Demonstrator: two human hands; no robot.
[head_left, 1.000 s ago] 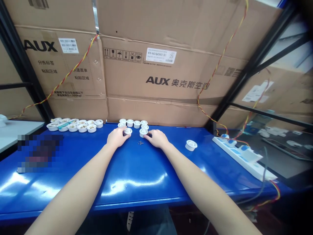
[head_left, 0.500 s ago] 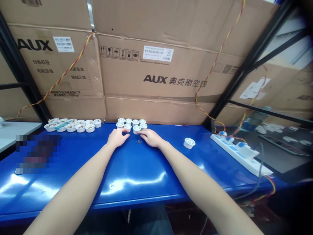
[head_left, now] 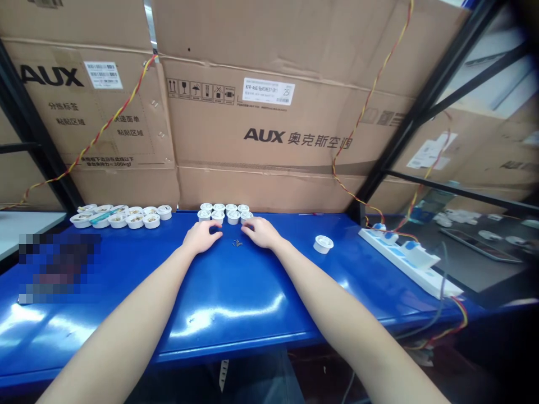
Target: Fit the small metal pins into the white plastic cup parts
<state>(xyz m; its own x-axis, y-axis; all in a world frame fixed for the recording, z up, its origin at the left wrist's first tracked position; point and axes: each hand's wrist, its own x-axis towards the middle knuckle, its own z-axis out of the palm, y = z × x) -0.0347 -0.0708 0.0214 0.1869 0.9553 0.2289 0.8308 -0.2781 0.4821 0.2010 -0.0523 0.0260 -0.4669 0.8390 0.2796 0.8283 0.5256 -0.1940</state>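
Observation:
Several small white lidded cups [head_left: 218, 215] stand in two close rows near the cardboard at the back. My left hand [head_left: 201, 238] rests at the left front of this group, thumb and index finger apart, with nothing visible between them. My right hand [head_left: 261, 233] is at the front row's right end, its fingertips beside or against the last cup [head_left: 246, 216]; I cannot tell if they touch. Its fingers are curved and slightly apart. Between the hands, a few small dark screw-like pieces [head_left: 238, 243] lie on the blue table [head_left: 236, 297].
At the back left stand several white cups [head_left: 135, 220] with small contents, a teal tool [head_left: 102, 217] across them. One lidded cup [head_left: 323, 244] sits alone on the right. Beyond it lies a white power strip [head_left: 408, 261] with plugs. A blurred-out dark item [head_left: 61, 269] lies left.
The front-row cup under my right fingers has gone back into line with its neighbours. My right hand has let go of it and shifted to the row's right end. The left hand stays put.

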